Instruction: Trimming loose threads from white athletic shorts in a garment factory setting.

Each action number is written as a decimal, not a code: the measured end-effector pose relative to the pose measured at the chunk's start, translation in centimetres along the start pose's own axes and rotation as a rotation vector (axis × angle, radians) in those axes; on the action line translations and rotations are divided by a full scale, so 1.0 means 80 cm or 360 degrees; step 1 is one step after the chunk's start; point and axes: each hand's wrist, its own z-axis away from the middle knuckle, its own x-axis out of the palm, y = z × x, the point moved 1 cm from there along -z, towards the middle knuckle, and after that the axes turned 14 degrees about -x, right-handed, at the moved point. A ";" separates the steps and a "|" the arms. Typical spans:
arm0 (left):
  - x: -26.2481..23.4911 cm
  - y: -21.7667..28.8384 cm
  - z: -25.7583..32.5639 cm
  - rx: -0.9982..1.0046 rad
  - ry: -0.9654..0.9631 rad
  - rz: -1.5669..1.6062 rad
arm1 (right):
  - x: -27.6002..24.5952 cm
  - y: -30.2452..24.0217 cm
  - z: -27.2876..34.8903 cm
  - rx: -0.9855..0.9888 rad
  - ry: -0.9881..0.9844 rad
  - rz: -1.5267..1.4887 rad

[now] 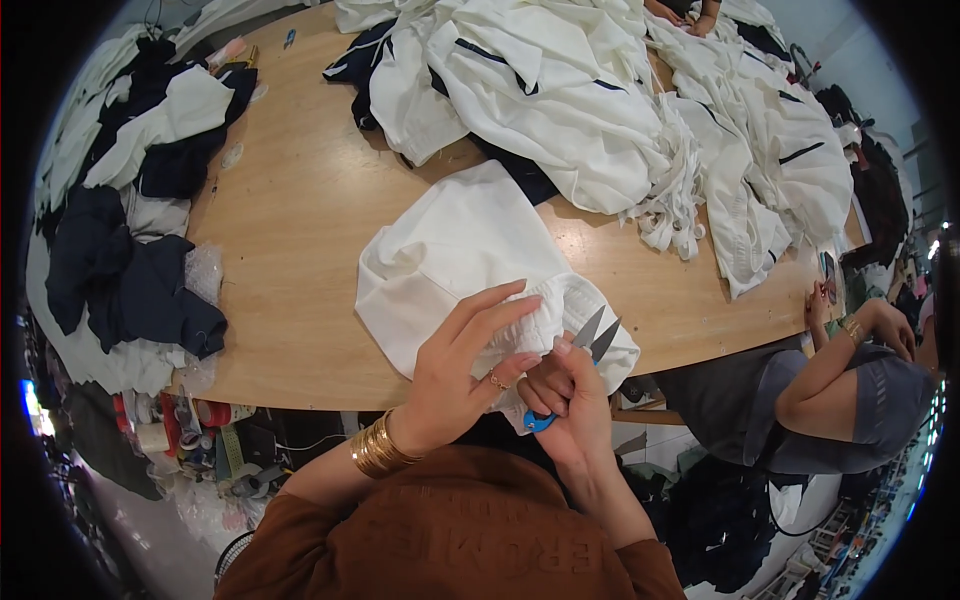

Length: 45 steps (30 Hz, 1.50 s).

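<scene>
A white garment (pixel 455 240) with a gathered elastic waistband (pixel 540 318) lies on the table in front of me, its waistband end drawn toward the near edge. My left hand (pixel 455 365) closes on this band, thumb below and fingers over the top. Beside it, my right hand (pixel 568 395) holds blue-handled scissors (pixel 541 423). Their grey blades stick out past the fingers, parted and pointing away over the fabric. The right thumb and forefinger meet at the band's edge; whether they pinch a thread there is too small to tell.
White garments with dark stripes (pixel 560 120) are heaped across the far side of the wooden table (pixel 290 250). Navy and white clothes (pixel 120 250) pile along the left edge. A person in grey (pixel 780 410) sits at the right; another person's hands (pixel 685 15) show at the far side.
</scene>
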 end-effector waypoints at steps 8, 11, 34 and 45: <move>-0.002 -0.013 0.002 -0.0284 -0.0303 0.0351 | 0.005 0.016 0.009 -0.0031 -0.0013 -0.0011; -0.010 -0.015 -0.003 -0.0300 -0.0333 0.0377 | -0.001 0.012 0.008 -0.0105 -0.0052 0.0126; -0.025 0.008 -0.022 0.0219 -0.0400 -0.0173 | 0.023 -0.091 0.025 -0.1626 -0.1166 0.3215; -0.023 0.005 -0.023 0.0184 -0.0477 -0.0078 | 0.026 -0.089 0.023 -0.1644 -0.1229 0.3208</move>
